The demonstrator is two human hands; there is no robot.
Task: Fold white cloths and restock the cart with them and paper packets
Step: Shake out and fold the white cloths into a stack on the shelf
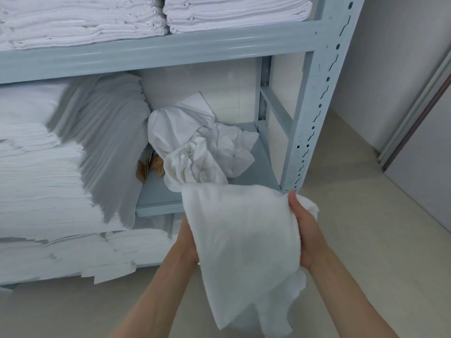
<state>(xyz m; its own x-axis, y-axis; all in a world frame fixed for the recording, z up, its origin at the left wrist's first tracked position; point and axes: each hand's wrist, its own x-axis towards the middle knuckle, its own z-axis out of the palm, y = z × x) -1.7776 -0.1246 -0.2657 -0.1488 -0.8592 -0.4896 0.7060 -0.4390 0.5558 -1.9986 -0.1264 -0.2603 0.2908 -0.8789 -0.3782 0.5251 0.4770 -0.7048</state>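
A white cloth (pixel 246 245) hangs in front of me, held up by both hands just below the middle shelf's front edge. My left hand (pixel 189 242) grips its left side and is mostly hidden behind the fabric. My right hand (pixel 306 230) grips its right edge, thumb pointing up. More crumpled white cloths (pixel 195 142) lie in a heap on the grey shelf (pixel 158 206) behind. Brown paper packets (pixel 150 167) peek out beside that heap. No cart is in view.
Tall stacks of folded white linen (pixel 61 154) fill the left of the shelving, with more on the top shelf (pixel 231 13). A perforated grey metal upright (pixel 314 98) stands at right. Beige floor (pixel 378 240) and a door frame (pixel 415 113) lie beyond.
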